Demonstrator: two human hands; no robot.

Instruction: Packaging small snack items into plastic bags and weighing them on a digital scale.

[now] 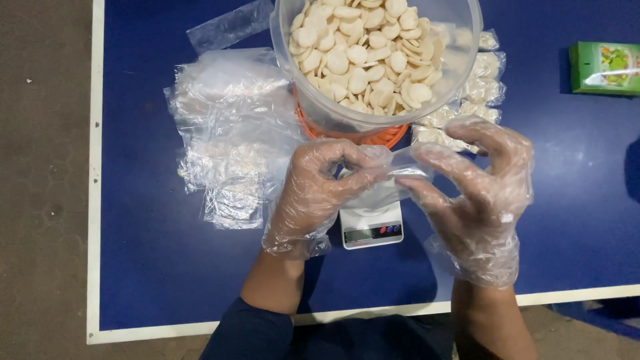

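Both my hands wear loose clear plastic gloves. My left hand [313, 193] and my right hand [477, 190] pinch the two sides of one small clear plastic bag [390, 177] between them, held just above a small white digital scale [371, 227]. Behind the bag stands a large clear tub [460, 60] full of pale round crackers [363, 53], resting on an orange base [387, 138]. The bag looks empty.
A heap of empty clear bags [227, 133] lies to the left on the blue table [167, 253]. Several filled small bags [483, 87] lie right of the tub. A green box [605, 67] sits at the far right. Bare floor [43, 180] shows left of the table's white edge.
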